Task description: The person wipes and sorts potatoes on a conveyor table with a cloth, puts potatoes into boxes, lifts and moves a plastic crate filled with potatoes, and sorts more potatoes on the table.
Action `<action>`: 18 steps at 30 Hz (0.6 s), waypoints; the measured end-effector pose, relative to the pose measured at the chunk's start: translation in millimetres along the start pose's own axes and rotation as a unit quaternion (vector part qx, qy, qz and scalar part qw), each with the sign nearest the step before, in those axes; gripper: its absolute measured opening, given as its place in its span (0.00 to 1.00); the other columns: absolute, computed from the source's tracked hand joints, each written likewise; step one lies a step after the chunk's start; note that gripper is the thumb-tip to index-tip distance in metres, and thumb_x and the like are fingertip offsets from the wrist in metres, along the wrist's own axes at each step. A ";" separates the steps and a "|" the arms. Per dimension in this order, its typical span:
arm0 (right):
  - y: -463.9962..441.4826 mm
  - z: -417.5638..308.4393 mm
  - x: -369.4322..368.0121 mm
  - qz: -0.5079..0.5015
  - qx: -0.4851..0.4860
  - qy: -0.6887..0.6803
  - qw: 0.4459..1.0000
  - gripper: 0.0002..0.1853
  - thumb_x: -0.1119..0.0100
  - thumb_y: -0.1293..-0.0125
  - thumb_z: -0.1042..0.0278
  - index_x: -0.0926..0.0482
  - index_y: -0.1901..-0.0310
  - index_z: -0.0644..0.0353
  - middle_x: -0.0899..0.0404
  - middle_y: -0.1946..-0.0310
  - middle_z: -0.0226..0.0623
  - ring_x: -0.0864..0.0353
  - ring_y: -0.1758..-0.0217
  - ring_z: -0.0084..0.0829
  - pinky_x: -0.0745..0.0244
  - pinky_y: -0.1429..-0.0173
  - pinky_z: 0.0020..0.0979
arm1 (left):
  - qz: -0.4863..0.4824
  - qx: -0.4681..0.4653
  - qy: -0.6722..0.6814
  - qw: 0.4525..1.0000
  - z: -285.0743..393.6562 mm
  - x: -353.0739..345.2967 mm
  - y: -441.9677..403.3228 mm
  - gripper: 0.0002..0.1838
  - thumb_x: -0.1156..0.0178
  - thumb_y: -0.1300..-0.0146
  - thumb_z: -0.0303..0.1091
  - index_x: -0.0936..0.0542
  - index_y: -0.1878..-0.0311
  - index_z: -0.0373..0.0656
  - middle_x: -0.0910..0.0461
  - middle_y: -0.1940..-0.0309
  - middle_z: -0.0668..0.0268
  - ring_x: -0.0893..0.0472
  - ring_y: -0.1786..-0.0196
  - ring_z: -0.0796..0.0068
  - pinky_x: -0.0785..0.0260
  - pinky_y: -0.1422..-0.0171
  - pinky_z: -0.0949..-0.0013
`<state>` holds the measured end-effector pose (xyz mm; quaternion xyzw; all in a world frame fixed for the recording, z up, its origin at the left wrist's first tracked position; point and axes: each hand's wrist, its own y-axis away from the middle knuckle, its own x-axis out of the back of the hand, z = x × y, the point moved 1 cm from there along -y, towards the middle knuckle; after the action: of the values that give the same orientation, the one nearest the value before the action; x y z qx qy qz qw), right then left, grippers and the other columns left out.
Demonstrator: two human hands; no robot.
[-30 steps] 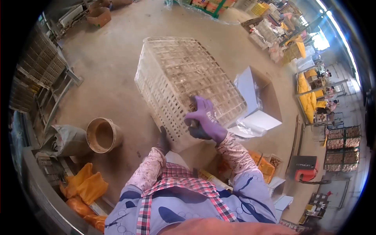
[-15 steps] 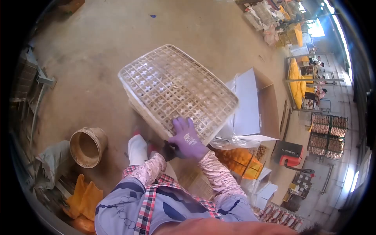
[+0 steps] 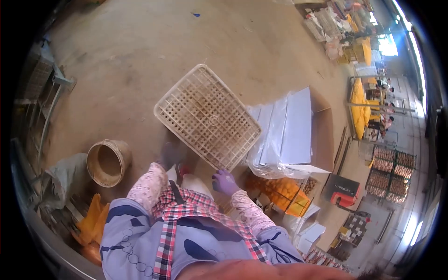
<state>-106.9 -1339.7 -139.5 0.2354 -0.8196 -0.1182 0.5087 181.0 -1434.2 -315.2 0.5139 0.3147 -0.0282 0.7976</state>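
Note:
A plastic crate (image 3: 210,116) with a gridded face lies on the floor in front of me, its dirty, pale surface toward the camera. My right hand (image 3: 226,182), in a purple glove, is just below the crate's near corner; its fingers look curled, and whether they touch the rim is unclear. My left hand (image 3: 171,155), in a dark glove, is blurred to the left of the crate's near side, apart from it, and its fingers cannot be made out.
An open cardboard box (image 3: 322,135) with white panels and clear plastic stands right of the crate. Orange net bags (image 3: 280,191) lie below it. A bucket (image 3: 106,163) stands at the left, near a grey sack (image 3: 65,179). People sit far off at the right.
The crate has dropped away from me and lies lower, flat on the floor. Both hands have drawn apart, the left one moving off to the left side.

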 end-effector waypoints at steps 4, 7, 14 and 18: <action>8.8 46.8 -26.1 -0.089 0.052 0.081 0.991 0.14 0.41 0.42 0.62 0.18 0.55 0.52 0.20 0.56 0.42 0.21 0.51 0.45 0.26 0.47 0.40 | 0.106 -0.052 0.167 0.979 9.2 58.6 85.6 0.12 0.48 0.33 0.53 0.26 0.58 0.57 0.26 0.69 0.72 0.25 0.61 0.72 0.33 0.61 0.66; 1.5 53.4 1.9 -0.123 0.072 0.038 0.989 0.15 0.43 0.39 0.60 0.19 0.51 0.53 0.19 0.56 0.47 0.20 0.52 0.47 0.26 0.48 0.42 | 0.097 -0.246 -0.080 0.961 -54.6 138.8 137.9 0.07 0.46 0.36 0.45 0.25 0.61 0.55 0.26 0.69 0.72 0.25 0.59 0.72 0.34 0.56 0.64; -110.1 -6.4 45.9 -0.268 0.274 0.203 0.901 0.20 0.40 0.42 0.53 0.19 0.52 0.55 0.19 0.58 0.54 0.18 0.56 0.51 0.24 0.52 0.45 | 0.189 -0.319 0.355 0.859 -257.8 78.6 273.8 0.08 0.51 0.39 0.45 0.26 0.70 0.57 0.29 0.71 0.71 0.27 0.61 0.68 0.34 0.62 0.64; -164.6 -45.0 23.2 -0.240 0.392 0.278 0.844 0.15 0.40 0.42 0.50 0.17 0.61 0.51 0.17 0.62 0.42 0.17 0.59 0.47 0.22 0.57 0.46 | 0.010 -0.481 0.745 0.462 -454.0 79.0 284.8 0.07 0.50 0.41 0.46 0.25 0.67 0.58 0.28 0.68 0.69 0.28 0.64 0.65 0.34 0.61 0.58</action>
<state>-31.8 -1491.1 -172.4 0.6271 -0.5399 0.1649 0.5368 134.4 -898.1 -253.0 -0.1227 0.7481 0.5289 0.3814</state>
